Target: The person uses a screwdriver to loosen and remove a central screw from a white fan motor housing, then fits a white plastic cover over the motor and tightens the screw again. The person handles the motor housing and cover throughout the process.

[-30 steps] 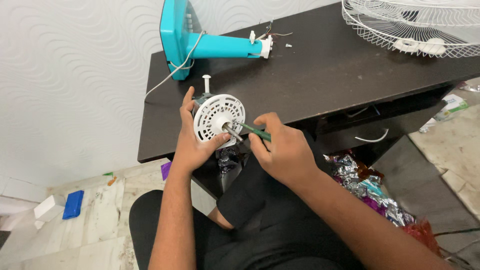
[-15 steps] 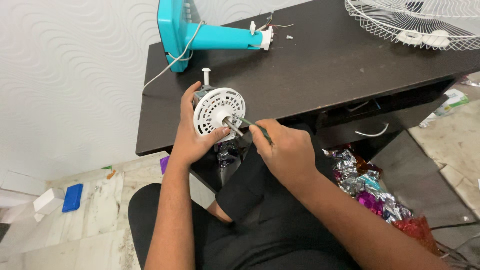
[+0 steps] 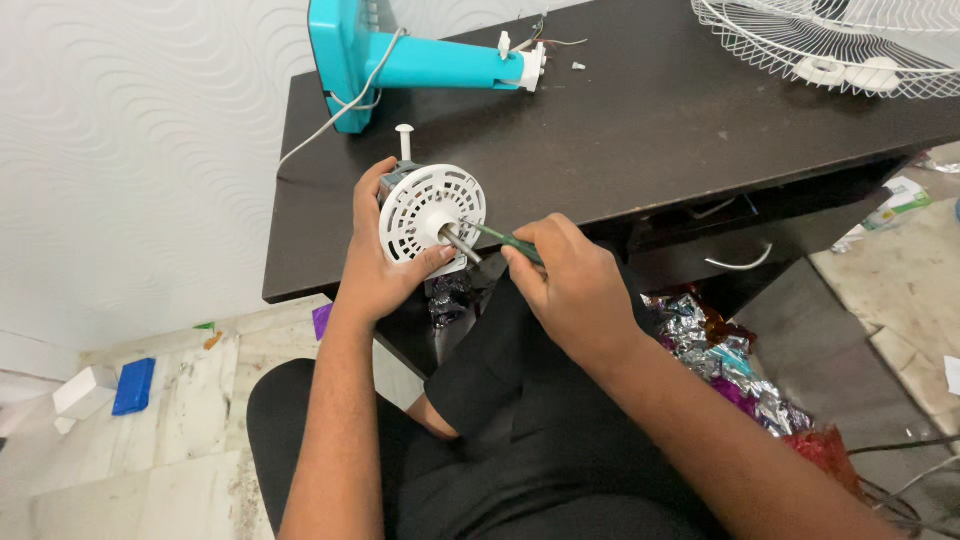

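Left hand [image 3: 385, 265] is wrapped around the white fan motor housing [image 3: 432, 212], fingers behind it and the thumb pressed on the lower front rim, holding it up just off the near left edge of the dark worktop [image 3: 640, 140], vented round face tipped toward me. Right hand [image 3: 570, 285] is closed in a fist-like pinch on a green-handled screwdriver [image 3: 500, 238], and the tip runs left into the middle of the housing, right beside the metal shaft [image 3: 460, 243] that sticks out of the hub.

So my read: this is the bit where the motor's front cover is being worked on with the driver, at a screw or catch near the shaft. I can't actually see the tip's seat, it's too small and half hidden behind the shaft. Next move, I'd say, calls for keeping the left grip firm so the housing doesn't spin, and keeping the driver square on whatever it's in so it doesn't slip off toward the thumb.

The motor sits between both hands, touching the left one, with only the tool reaching it from the right. A little white knob on a pin [image 3: 404, 140] pokes up from its top.

Further out: a teal fan stand [image 3: 430, 60] lies on its side at the far left of the worktop with a white cord [image 3: 335, 115] trailing off, and the white wire guard [image 3: 830, 40] is far right. Crinkly foil wrappers [image 3: 720, 350] sit on the floor down to the right.
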